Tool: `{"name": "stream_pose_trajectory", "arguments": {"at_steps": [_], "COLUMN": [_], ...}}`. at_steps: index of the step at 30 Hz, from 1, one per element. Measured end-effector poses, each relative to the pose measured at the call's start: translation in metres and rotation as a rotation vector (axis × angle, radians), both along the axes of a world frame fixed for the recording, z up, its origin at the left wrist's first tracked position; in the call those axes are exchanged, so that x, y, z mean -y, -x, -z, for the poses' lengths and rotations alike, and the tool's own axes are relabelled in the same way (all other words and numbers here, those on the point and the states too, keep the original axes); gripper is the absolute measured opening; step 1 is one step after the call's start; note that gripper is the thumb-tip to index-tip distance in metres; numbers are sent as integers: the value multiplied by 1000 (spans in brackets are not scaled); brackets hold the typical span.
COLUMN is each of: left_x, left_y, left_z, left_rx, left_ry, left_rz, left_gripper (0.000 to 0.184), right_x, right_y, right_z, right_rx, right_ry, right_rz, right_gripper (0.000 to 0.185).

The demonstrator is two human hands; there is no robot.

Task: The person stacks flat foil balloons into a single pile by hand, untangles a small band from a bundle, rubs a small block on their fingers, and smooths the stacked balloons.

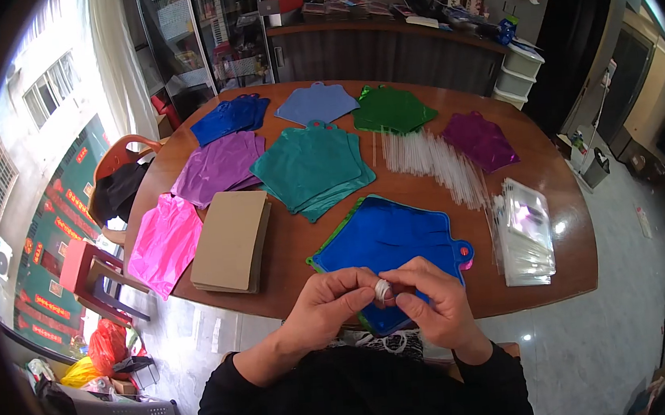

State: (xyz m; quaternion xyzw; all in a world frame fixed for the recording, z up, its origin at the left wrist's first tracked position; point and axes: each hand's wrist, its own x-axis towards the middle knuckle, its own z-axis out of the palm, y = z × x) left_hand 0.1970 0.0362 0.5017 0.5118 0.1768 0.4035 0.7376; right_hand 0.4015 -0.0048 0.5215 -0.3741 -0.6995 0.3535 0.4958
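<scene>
Both hands meet over the near edge of the wooden table (pixel 308 285). Between their fingertips is a small white bundle (pixel 384 290), perhaps wound string; its detail is too small to tell. My left hand (pixel 329 306) pinches it from the left, and my right hand (pixel 432 301) holds its right side with thumb and fingers. Just beyond and partly under the hands lies a blue foil sheet (pixel 390 234) with a round tab at its right, other colours showing at its edges. White string (pixel 396 344) hangs below the hands near the lap.
Around the table lie a teal foil stack (pixel 309 166), a pink foil stack (pixel 165 242), brown cardboard sheets (pixel 229 240), clear thin tubes (pixel 435 163) and clear plastic packets (pixel 526 230). Purple, green and blue foil pieces lie farther back. An orange chair (pixel 118 155) stands at the left.
</scene>
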Motion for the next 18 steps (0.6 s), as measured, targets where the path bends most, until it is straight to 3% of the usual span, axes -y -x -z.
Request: {"name": "stream_pose_trajectory", "arguments": {"at_steps": [7, 18], "left_x": [-2, 4], "left_y": [2, -4], "left_z": [3, 8], "left_rx": [59, 61], "left_ry": [109, 170], "left_rz": [96, 50], "left_gripper": [20, 23], "right_x": [-1, -3], "right_y": [-8, -10], "right_z": [-7, -5], "right_rx": [-102, -117], "right_ry": [328, 442], "right_rz": [-115, -97], "right_gripper": [18, 8]}}
